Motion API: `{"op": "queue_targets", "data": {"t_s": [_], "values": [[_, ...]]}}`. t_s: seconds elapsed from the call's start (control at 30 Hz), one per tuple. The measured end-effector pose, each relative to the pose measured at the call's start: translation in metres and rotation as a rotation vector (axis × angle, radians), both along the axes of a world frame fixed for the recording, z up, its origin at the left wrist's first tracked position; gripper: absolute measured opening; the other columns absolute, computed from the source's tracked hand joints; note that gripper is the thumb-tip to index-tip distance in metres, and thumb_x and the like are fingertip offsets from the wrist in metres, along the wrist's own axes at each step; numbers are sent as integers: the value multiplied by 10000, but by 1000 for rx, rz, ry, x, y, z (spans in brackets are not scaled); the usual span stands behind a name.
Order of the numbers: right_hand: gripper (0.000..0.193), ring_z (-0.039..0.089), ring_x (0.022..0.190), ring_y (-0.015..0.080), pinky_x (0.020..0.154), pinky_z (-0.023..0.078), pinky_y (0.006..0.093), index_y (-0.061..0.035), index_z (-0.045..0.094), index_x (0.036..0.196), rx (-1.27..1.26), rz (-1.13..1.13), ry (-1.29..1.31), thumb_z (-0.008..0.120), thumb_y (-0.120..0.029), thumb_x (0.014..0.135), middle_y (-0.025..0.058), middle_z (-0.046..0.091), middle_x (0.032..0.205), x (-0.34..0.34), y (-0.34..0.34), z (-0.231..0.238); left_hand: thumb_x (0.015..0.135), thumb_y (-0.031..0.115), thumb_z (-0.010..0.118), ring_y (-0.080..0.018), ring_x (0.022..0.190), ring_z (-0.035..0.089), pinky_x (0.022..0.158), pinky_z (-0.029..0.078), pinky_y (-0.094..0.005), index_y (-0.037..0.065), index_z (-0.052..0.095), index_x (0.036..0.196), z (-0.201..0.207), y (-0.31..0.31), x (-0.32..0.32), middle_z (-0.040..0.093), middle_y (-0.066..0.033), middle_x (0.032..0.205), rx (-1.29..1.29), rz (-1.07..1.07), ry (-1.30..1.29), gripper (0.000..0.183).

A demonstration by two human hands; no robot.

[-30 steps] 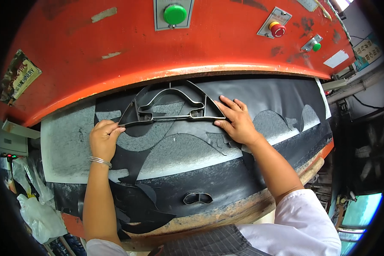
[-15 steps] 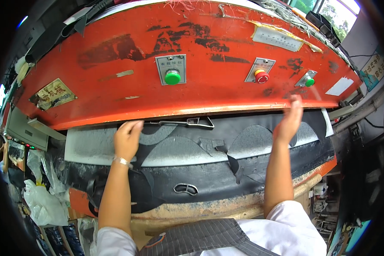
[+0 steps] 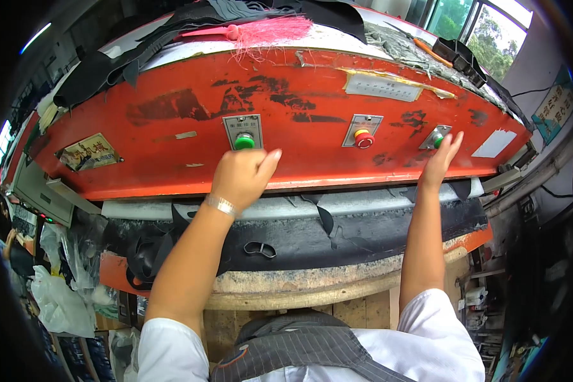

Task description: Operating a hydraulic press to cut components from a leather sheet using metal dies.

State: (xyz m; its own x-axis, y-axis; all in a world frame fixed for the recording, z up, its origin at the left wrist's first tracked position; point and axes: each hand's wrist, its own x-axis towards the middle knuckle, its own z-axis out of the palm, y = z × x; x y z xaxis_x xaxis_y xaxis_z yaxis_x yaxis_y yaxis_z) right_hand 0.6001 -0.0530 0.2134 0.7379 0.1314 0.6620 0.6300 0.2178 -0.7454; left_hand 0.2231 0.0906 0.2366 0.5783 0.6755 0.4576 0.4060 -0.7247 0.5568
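Note:
My left hand (image 3: 242, 176) is closed in a loose fist, thumb out, with nothing seen in it. It is just below the large green push button (image 3: 244, 141) on the red press beam (image 3: 312, 159); contact cannot be told. My right hand (image 3: 438, 167) is open, fingers stretched up, its palm at the smaller green button (image 3: 437, 141) and partly covering it. Under the beam, the front strip of a pale cutting board (image 3: 140, 209) shows, with black sheet scraps (image 3: 325, 220) hanging over its edge. A small metal cutting die (image 3: 247, 247) lies on the black bed in front.
A red stop button (image 3: 363, 140) sits between the green ones. Black scraps (image 3: 148, 254) heap at the bed's left. A pink-bristled brush (image 3: 277, 30) and dark sheet offcuts (image 3: 95, 79) lie on the press top. Clear plastic bags (image 3: 60, 302) hang at left.
My left hand has risen from the sheet and board to the large green button, closing. My right hand has come up to the smaller green button. The beam now hides most of the board.

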Motion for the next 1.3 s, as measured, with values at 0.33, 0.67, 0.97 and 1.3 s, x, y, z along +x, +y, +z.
{"op": "queue_targets", "data": {"t_s": [0.33,0.67,0.97,1.3], "values": [[621,554,1129,327,954,439,425,-40,589,1252,-1115,1075,-648,748,-413,783,157,605,1216,-251,-119,-92,874,299,638,-324,830,635,740,508,-427,86,724,751,-145,-158,-151,670,-110,804,-324,18,239,261],[460,603,919,255,740,534,366,-70,643,1033,-1126,822,-694,799,-197,619,63,627,943,-301,-115,-115,853,234,635,-334,748,574,720,470,-442,36,680,679,-150,-167,-139,634,-125,736,-142,99,212,267],[478,647,989,358,854,517,407,-58,673,1116,-1206,1102,-315,744,-405,794,167,682,1058,-274,-71,-98,882,253,645,-285,768,647,713,508,-383,78,754,845,-149,-194,-190,674,-118,780,-440,-180,319,209],[903,433,1253,410,1041,386,459,-169,441,1416,-1301,481,-540,823,-452,649,265,418,1400,-278,68,-122,919,213,648,-166,754,652,679,503,-279,77,734,1045,-155,-186,-216,685,-78,845,-878,-339,105,204]]}}
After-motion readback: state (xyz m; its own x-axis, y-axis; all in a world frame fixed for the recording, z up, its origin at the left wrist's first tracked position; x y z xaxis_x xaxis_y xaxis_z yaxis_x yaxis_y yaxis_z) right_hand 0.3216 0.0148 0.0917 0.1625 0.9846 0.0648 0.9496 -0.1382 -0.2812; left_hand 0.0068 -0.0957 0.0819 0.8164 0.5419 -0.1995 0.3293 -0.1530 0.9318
